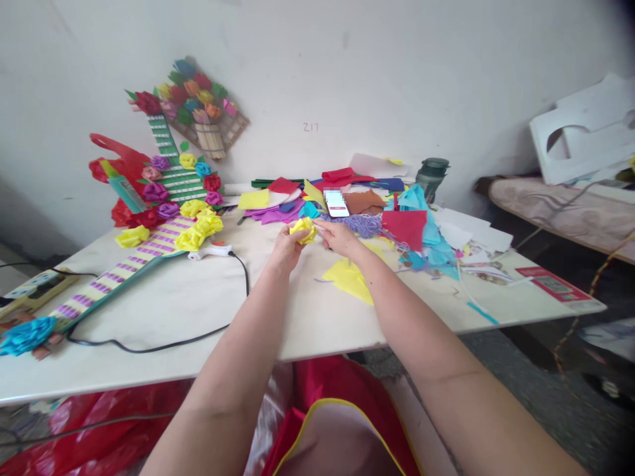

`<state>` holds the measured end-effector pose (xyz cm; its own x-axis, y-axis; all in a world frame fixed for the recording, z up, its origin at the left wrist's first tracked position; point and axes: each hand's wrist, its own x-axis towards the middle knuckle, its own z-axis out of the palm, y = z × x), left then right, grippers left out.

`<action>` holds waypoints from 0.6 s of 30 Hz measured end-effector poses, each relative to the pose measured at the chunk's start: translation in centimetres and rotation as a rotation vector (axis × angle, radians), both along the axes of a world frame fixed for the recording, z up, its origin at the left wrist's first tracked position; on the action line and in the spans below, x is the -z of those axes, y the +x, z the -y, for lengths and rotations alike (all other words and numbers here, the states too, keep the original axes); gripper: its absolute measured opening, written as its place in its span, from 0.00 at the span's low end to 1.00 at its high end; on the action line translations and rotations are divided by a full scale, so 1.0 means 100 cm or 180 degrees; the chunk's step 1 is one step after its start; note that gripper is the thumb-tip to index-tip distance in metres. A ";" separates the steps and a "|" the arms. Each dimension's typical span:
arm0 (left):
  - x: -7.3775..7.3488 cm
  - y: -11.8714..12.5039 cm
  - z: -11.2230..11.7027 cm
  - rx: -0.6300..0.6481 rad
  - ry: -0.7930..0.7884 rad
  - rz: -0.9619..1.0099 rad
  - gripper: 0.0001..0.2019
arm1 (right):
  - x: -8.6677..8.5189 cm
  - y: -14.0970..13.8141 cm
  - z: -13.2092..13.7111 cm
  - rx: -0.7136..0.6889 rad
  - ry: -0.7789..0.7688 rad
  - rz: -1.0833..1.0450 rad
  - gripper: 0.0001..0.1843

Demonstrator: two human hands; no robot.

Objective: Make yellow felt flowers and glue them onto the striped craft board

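Observation:
A yellow crepe-paper flower (303, 230) with ruffled petals is held above the table in my left hand (286, 246), its fingers closed round the base. From the other side, my right hand (340, 238) pinches at the flower's right edge, the other fingers curled under. Exactly what its fingertips grip is too small to make out. Yellow paper pieces (350, 279) lie on the table under my right forearm. To the left rests a white glue gun (211, 250), beside several finished yellow flowers (201, 228).
A guitar-shaped board (112, 281) decorated with flowers lies at left, the glue gun's black cord (163, 347) looping nearby. Behind my hands are a phone (337, 203), coloured sheets (280, 198) and purple shredded strands (364, 226). A dark bottle (431, 177) stands at the back right.

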<state>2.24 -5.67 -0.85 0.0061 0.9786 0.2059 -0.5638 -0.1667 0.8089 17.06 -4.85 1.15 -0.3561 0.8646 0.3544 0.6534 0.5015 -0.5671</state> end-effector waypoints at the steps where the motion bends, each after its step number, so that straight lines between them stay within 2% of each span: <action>1: 0.000 0.000 0.001 0.0035 0.0010 -0.0025 0.16 | -0.001 0.000 0.001 0.0000 -0.0002 0.0013 0.23; 5: -0.002 -0.001 0.003 0.0078 -0.0104 -0.0263 0.17 | -0.003 0.000 0.002 -0.0019 0.0084 -0.0016 0.22; 12: -0.004 -0.010 -0.002 -0.0101 -0.0592 -0.0659 0.21 | 0.001 0.002 -0.003 -0.0179 0.0234 -0.0200 0.20; 14: -0.004 -0.012 -0.002 -0.0045 -0.0700 -0.0766 0.20 | 0.003 0.002 -0.004 -0.0323 0.0238 -0.0203 0.19; 18: -0.001 -0.009 0.003 0.0099 -0.0554 -0.0993 0.15 | 0.007 0.000 -0.005 -0.0403 0.0142 -0.0099 0.19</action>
